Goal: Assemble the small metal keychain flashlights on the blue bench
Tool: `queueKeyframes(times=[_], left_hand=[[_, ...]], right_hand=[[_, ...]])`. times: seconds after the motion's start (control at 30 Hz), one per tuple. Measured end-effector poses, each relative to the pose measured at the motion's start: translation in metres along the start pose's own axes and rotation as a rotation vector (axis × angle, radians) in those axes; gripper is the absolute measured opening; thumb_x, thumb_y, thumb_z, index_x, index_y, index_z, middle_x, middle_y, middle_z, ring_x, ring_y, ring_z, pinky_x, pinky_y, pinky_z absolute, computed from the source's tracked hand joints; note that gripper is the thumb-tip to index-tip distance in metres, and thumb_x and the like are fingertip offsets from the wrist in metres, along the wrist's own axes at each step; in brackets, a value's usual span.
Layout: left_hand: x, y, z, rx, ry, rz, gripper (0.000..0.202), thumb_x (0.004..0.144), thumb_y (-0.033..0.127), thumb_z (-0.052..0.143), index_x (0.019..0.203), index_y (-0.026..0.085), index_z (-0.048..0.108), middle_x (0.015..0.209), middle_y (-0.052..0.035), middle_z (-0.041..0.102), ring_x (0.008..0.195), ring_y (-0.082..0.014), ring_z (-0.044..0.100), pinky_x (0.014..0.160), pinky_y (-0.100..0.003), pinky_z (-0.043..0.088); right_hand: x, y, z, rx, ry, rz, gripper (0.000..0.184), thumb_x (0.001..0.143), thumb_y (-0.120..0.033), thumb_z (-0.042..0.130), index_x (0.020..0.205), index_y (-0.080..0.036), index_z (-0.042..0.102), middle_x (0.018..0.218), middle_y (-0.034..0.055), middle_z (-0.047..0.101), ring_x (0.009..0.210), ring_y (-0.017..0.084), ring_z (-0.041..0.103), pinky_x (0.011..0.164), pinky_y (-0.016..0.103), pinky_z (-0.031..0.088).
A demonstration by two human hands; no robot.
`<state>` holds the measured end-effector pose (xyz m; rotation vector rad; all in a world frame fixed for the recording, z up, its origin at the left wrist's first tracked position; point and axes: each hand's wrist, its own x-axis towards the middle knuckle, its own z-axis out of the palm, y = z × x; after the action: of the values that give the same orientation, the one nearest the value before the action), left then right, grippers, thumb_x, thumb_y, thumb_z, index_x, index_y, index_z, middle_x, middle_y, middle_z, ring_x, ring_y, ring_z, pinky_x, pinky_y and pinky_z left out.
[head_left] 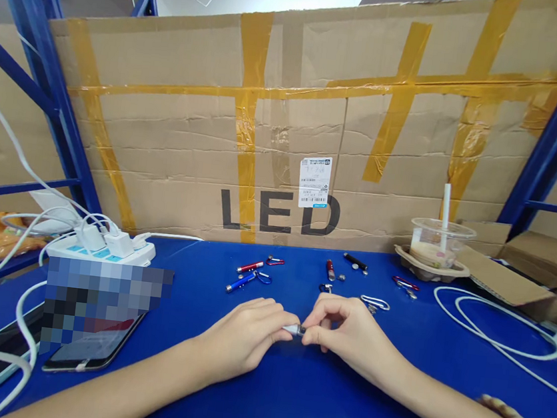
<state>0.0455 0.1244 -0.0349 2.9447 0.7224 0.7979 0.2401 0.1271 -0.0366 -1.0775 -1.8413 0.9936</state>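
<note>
Both my hands rest on the blue table [286, 404] and meet at the middle. My left hand [246, 336] and my right hand [345, 331] pinch the two ends of a small silver keychain torch [293, 330]. The fingers of both hands are curled closed round it. Just beyond them lie a blue mini torch [240, 282] with a clip, a red mini torch [250, 267], a dark red torch [330, 269], a black torch [355, 262] and a silver carabiner clip [375, 304].
A taped cardboard sheet [293, 123] marked LED stands at the back. A white power strip [103, 249] with chargers and a phone [91, 349] lie at the left. A plastic drink cup [438, 244] with a straw, white cables [496, 328] and cardboard boxes [537, 272] are at the right.
</note>
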Motion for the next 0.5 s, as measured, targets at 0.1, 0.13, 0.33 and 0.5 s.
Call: queueKeyframes(times=[0.1,0.13,0.33,0.5], left_hand=[[-0.0001,0.0004,-0.001,-0.003,-0.011,-0.019,0.022,0.091,0.018,0.034,0.099,0.015,0.054,0.086,-0.0038,0.062,0.072,-0.0139,0.05,0.07,-0.026,0.04],[-0.0002,0.0005,-0.0013,-0.009,-0.011,-0.033,0.022,0.092,0.018,0.034,0.102,0.016,0.053,0.087,-0.0034,0.062,0.073,-0.0138,0.05,0.071,-0.026,0.04],[-0.0015,-0.0002,-0.0005,-0.041,0.045,-0.075,0.029,0.093,0.022,0.032,0.118,0.02,0.045,0.099,-0.0043,0.061,0.087,-0.0141,0.053,0.081,-0.026,0.042],[-0.0016,0.0003,0.0003,0.004,0.052,-0.047,0.028,0.092,0.02,0.032,0.113,0.018,0.05,0.084,-0.0043,0.061,0.075,-0.0146,0.052,0.071,-0.026,0.043]], right_hand=[[0.001,0.0001,0.0001,-0.014,0.007,0.012,0.022,0.058,-0.031,0.073,0.058,-0.013,0.061,0.063,-0.0014,0.055,0.045,0.005,0.05,0.047,0.019,0.039],[0.0011,-0.0003,0.0003,-0.003,0.008,0.014,0.022,0.058,-0.032,0.073,0.058,-0.013,0.061,0.064,-0.0016,0.054,0.045,0.005,0.05,0.047,0.019,0.039],[-0.0009,-0.005,0.0031,0.041,0.013,0.0,0.029,0.063,-0.04,0.069,0.059,-0.013,0.058,0.065,-0.0026,0.051,0.043,0.004,0.05,0.047,0.018,0.038],[-0.0006,-0.0059,0.0037,0.074,-0.023,0.089,0.033,0.061,-0.042,0.07,0.06,-0.013,0.055,0.057,-0.004,0.049,0.042,0.004,0.048,0.045,0.017,0.036]])
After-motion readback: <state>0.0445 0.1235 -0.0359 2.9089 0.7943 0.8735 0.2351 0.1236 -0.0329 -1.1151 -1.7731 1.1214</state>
